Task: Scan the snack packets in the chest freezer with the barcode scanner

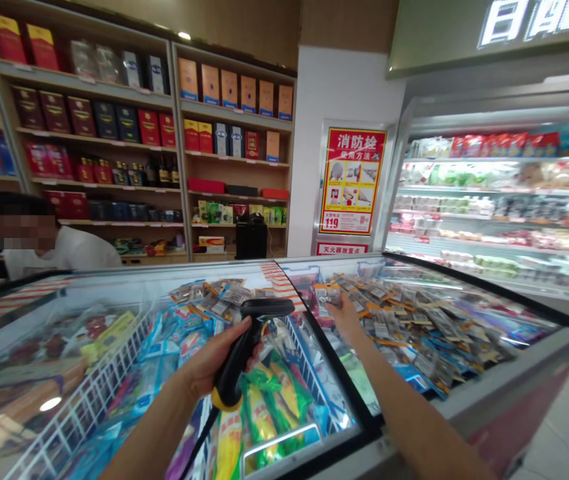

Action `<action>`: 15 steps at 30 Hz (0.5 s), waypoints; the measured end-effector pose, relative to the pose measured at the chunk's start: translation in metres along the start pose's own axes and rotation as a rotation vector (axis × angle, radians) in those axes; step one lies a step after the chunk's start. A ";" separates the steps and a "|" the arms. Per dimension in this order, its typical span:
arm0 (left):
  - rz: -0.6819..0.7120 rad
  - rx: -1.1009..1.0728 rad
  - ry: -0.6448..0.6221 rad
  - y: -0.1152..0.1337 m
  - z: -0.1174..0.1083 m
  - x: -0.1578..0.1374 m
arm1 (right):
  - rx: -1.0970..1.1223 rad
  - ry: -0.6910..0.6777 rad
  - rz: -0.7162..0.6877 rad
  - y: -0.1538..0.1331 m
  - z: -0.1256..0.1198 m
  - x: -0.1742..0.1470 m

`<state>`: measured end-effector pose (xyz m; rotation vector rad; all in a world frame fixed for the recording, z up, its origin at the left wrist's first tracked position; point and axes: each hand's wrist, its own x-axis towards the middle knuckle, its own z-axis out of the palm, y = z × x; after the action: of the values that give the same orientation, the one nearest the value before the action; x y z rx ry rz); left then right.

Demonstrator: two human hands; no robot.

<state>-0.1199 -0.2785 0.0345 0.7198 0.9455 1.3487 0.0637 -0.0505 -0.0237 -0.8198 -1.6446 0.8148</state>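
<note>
My left hand [214, 353] is wrapped around the grip of a black handheld barcode scanner [234, 367], its head turned to the right and a cable running down from its yellow-rimmed base. It is above the glass lid of a chest freezer. My right hand [345, 317] reaches into the right half and pinches a small packet [326, 295] with an orange edge; its fingertips are partly hidden. Around it lies a heap of similar small packets [389, 307]. Below the scanner are green and yellow corn-like packs [277, 400] in a white wire basket [309, 373].
A black lid frame [334, 360] divides the freezer between my arms. Blue bags [164, 333] lie left of the scanner. Behind stand shelves of boxes [107, 120], a red fire-hydrant poster [354, 180] and a lit fridge [494, 200]. A person [79, 247] is at the left.
</note>
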 end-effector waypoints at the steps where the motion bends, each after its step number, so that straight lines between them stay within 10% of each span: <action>1: -0.006 0.002 -0.004 -0.002 -0.001 0.000 | 0.007 0.000 0.002 0.001 0.000 0.001; 15: -0.033 -0.009 0.011 -0.002 0.000 0.002 | -0.120 0.004 -0.026 -0.006 0.019 -0.004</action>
<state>-0.1190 -0.2767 0.0325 0.6873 0.9555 1.3281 0.0448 -0.0593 -0.0240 -0.8805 -1.7103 0.7014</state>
